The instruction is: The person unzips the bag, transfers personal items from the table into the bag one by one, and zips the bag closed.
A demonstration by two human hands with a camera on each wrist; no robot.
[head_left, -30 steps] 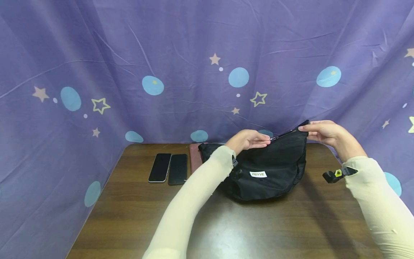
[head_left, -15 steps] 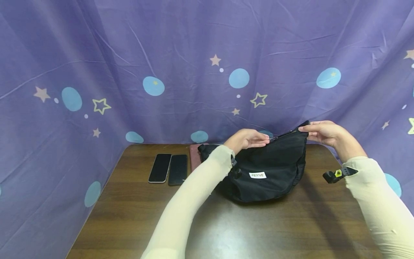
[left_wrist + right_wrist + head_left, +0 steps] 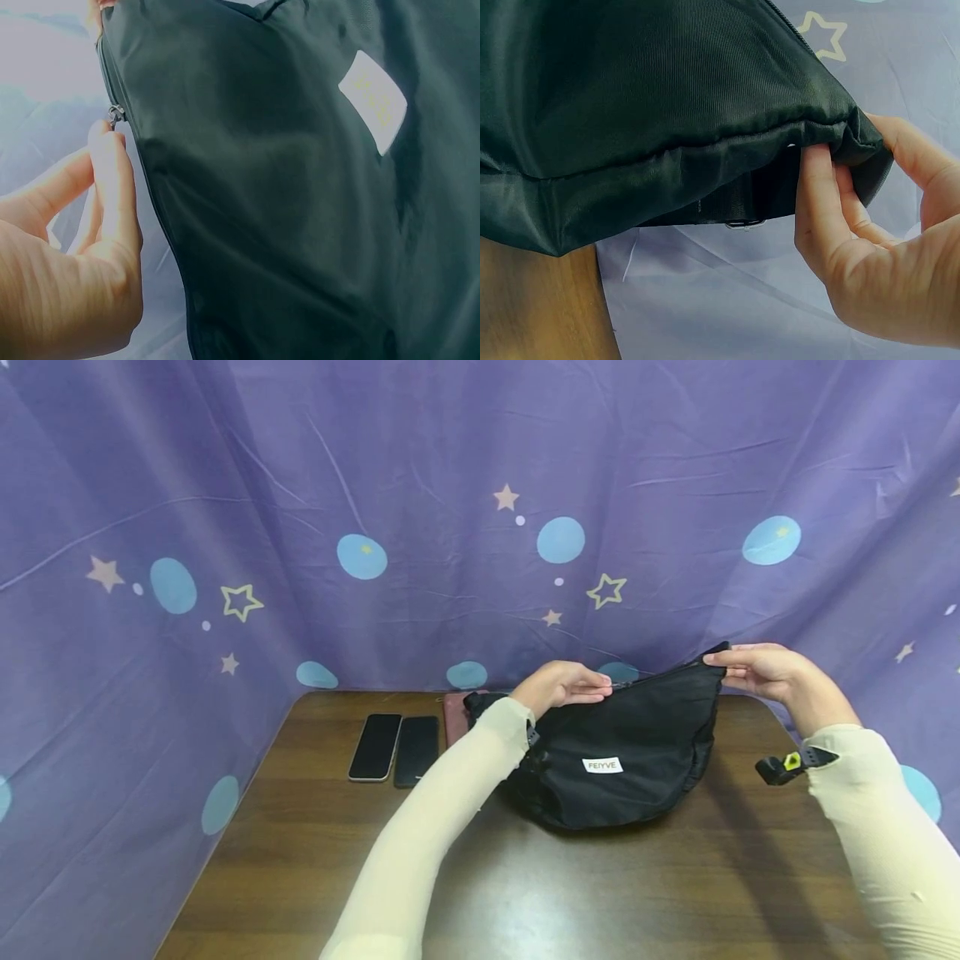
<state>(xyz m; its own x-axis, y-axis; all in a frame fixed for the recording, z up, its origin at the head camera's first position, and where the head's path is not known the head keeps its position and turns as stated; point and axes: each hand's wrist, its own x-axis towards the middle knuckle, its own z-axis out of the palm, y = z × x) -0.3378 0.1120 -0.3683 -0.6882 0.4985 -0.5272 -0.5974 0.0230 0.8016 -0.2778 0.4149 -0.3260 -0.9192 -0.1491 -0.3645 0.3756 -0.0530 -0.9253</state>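
Note:
A black fabric bag (image 3: 630, 743) with a white FEIYVE label (image 3: 603, 766) stands on the table, its top right corner raised. My left hand (image 3: 566, 685) pinches the metal zipper pull (image 3: 115, 115) between thumb and fingers, partway along the bag's top edge. At the raised corner, my right hand (image 3: 765, 672) grips the fabric, thumb on the front side and fingers behind. The right wrist view has the right hand (image 3: 885, 247) holding that corner, with a small metal buckle (image 3: 745, 223) hanging below the fabric.
Left of the bag, two dark phones (image 3: 375, 747) lie side by side on the wooden table (image 3: 285, 860). A pink flat item (image 3: 454, 718) is partly hidden behind the bag and left sleeve. A purple patterned curtain (image 3: 450, 468) surrounds the table's back and sides.
My left hand has shifted slightly left along the top edge with the zipper pull. The right hand keeps its hold on the corner. The head view has turned a little.

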